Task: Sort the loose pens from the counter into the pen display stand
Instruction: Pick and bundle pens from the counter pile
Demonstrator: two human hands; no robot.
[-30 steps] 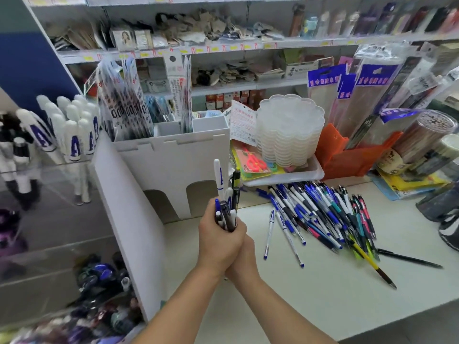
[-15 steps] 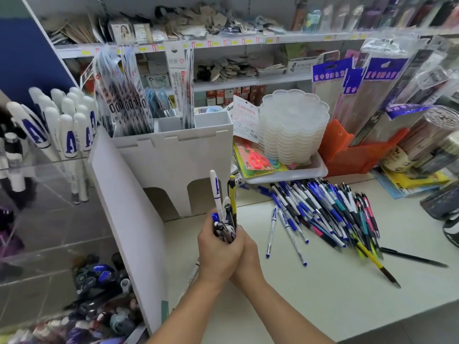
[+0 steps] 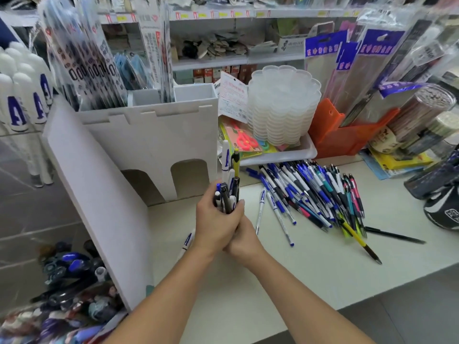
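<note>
Little has shifted: left hand (image 3: 217,220) and right hand (image 3: 244,240) stay clasped, their grip holding the pen bundle (image 3: 229,184) upright.

So both hands are clasped around a bunch of pens (image 3: 229,194) held upright over the counter (image 3: 310,276), left hand (image 3: 217,220) wrapped over the right hand (image 3: 244,238). A big messy pile of loose pens (image 3: 315,194) sits near the counter's back edge, right of the hands. The white display stand (image 3: 149,137) stands at the back left corner, packets poking out the top.
</note>
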